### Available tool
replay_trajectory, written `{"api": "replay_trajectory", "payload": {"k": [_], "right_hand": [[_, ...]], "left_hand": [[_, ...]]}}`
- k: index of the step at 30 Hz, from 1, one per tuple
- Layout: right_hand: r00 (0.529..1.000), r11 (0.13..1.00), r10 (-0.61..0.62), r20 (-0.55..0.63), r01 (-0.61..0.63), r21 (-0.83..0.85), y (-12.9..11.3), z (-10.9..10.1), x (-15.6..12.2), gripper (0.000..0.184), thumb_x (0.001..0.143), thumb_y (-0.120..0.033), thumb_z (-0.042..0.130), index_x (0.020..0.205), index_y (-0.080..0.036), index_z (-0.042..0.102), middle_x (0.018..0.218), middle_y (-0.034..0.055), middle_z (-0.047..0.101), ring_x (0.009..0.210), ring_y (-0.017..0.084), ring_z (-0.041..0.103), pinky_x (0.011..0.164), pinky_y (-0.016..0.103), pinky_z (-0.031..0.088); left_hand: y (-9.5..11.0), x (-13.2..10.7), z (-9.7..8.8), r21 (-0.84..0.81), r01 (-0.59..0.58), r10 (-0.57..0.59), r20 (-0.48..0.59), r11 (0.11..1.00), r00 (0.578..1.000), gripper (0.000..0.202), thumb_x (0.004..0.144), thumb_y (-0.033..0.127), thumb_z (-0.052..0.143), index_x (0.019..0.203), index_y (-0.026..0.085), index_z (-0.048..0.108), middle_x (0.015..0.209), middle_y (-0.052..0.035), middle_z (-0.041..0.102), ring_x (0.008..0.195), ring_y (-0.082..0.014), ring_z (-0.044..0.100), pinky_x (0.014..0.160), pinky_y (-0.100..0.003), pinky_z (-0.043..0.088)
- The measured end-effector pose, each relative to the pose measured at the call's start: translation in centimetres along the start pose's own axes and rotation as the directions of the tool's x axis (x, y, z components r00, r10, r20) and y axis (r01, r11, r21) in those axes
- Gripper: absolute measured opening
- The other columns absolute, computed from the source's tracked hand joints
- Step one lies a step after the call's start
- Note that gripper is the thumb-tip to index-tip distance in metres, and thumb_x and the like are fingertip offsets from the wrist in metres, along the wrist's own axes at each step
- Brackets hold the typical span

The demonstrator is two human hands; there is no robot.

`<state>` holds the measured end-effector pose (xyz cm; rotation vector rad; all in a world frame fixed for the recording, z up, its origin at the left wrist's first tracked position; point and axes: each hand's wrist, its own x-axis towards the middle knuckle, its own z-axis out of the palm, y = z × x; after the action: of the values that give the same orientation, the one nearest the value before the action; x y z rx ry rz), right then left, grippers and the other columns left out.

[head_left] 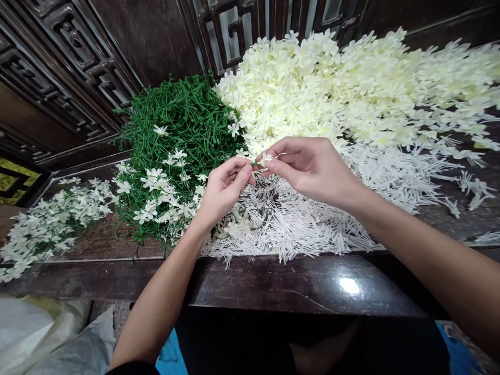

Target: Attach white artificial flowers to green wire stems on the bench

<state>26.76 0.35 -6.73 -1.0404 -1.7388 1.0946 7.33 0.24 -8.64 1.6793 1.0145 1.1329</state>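
My left hand [226, 187] is closed in a pinch on a thin green plastic stem [254, 164]. Close beside it, my right hand [308, 169] pinches a small white artificial flower [266, 158] at the end of that stem. Both sets of fingertips nearly meet. Under and right of the hands lies a heap of thin white plastic stamens [312, 224]. Behind the right hand spreads a big pile of pale cream petals [312, 88]. A tangle of green stems [179, 114] sits behind the left hand, with several white flowers [156, 187] lying on it.
All of this lies on a dark wooden bench [273, 284] with a glossy front edge. A carved lattice backrest [156, 36] rises behind it. More assembled flowers [58, 219] are heaped at the left end. Pale sacks [47, 333] stand on the floor at lower left.
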Motion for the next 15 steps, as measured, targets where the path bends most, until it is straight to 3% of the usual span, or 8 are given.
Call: {"api": "replay_trajectory", "payload": {"k": [5, 9, 15], "right_hand": [[0.999, 1.000, 0.008, 0.032, -0.008, -0.012, 0.04, 0.01, -0.04, 0.006, 0.091, -0.027, 0.067, 0.089, -0.023, 0.064, 0.088, 0.0104, 0.079, 0.092, 0.030, 0.078, 0.054, 0.035, 0.056], [0.999, 0.999, 0.016, 0.033, -0.014, -0.043, -0.21, -0.01, -0.17, 0.003, 0.090, -0.025, 0.066, 0.089, -0.023, 0.064, 0.085, 0.0094, 0.080, 0.084, 0.028, 0.078, 0.048, 0.034, 0.053], [0.999, 1.000, -0.013, 0.052, 0.013, 0.010, -0.18, 0.04, -0.16, 0.007, 0.087, -0.020, 0.069, 0.083, -0.024, 0.065, 0.084, 0.0070, 0.079, 0.094, 0.028, 0.079, 0.076, 0.040, 0.067]], "left_hand": [[0.03, -0.01, -0.08, 0.001, -0.005, 0.005, 0.016, 1.000, 1.000, 0.015, 0.090, 0.036, 0.069, 0.083, 0.023, 0.067, 0.066, 0.0003, 0.062, 0.055, -0.0098, 0.050, 0.052, -0.026, 0.041], [0.24, -0.04, -0.08, 0.048, -0.011, 0.010, 0.023, 0.999, 1.000, 0.022, 0.089, 0.041, 0.071, 0.078, 0.022, 0.068, 0.067, -0.0006, 0.063, 0.059, -0.0112, 0.053, 0.055, -0.026, 0.045], [-0.36, -0.01, -0.03, 0.037, -0.036, 0.038, -0.032, 0.999, 0.999, 0.013, 0.088, 0.033, 0.071, 0.081, 0.021, 0.070, 0.071, -0.0016, 0.068, 0.065, -0.0122, 0.060, 0.063, -0.027, 0.051]]}}
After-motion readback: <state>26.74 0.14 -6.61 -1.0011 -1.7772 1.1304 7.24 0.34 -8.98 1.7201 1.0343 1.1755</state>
